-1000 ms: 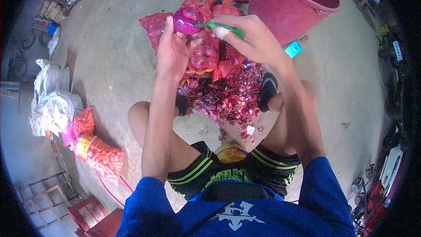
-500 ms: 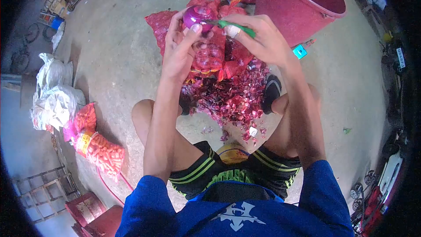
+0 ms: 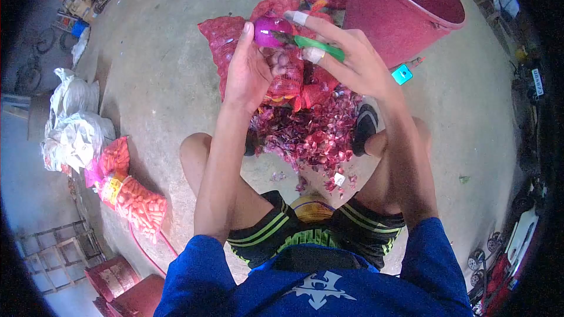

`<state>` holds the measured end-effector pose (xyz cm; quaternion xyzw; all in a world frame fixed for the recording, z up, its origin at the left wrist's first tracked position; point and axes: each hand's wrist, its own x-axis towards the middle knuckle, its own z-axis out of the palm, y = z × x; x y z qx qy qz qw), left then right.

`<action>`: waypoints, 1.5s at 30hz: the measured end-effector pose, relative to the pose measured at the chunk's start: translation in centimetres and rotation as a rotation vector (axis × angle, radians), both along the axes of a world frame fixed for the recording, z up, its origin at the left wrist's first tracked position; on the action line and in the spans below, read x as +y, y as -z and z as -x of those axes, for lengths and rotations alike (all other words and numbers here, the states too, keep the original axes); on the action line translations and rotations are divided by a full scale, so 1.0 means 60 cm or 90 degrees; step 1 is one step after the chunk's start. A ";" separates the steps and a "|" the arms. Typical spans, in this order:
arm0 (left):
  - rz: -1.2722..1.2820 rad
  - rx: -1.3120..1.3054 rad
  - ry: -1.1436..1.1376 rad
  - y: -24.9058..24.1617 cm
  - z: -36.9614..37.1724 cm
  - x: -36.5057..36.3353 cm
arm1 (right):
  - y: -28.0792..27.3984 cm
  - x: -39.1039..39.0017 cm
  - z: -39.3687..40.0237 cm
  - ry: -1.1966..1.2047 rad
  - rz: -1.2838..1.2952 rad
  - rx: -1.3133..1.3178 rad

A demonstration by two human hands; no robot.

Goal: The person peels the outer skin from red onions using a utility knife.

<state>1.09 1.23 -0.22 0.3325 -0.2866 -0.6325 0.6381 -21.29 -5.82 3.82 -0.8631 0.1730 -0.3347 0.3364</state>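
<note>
In my left hand (image 3: 249,73) is a shiny peeled red onion (image 3: 268,33), with the thumb up along its left side and the fingers below it. My right hand (image 3: 358,61) grips a knife by its green handle (image 3: 320,48); the dark blade points left against the onion's right side. White tape wraps the right index finger and thumb, and that index finger reaches out above the handle. Beneath both hands sit red mesh bags of onions (image 3: 223,41). A heap of loose onion skins (image 3: 305,135) spreads on the floor between my feet.
A large dark-red tub (image 3: 382,23) stands at the upper right, with a bright phone-like screen (image 3: 402,74) beside it. On the left are white sacks (image 3: 85,135) and a mesh bag of orange carrot-like pieces (image 3: 141,205). Wheeled items line the right edge.
My left thumb has shifted from the onion's front to its left side. The right index finger has lifted and stretched out to the left over the onion, while the knife stays beside it.
</note>
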 end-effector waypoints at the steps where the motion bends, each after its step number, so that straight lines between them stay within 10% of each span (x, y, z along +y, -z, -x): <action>1: 0.005 -0.010 0.006 -0.003 0.003 0.001 | 0.006 -0.002 -0.004 0.001 0.021 -0.007; 17: -0.057 -0.051 0.005 -0.004 0.000 0.006 | 0.003 -0.005 -0.007 -0.043 -0.017 0.039; 23: -0.036 -0.058 0.030 -0.002 -0.006 0.003 | 0.029 -0.031 -0.024 0.085 0.199 -0.099; 37: 0.041 -0.143 -0.034 -0.011 -0.004 0.009 | 0.032 -0.071 0.029 0.358 -0.113 -0.137; 45: 0.164 -0.282 -0.223 -0.010 0.001 0.002 | 0.009 -0.002 0.004 0.096 -0.122 0.058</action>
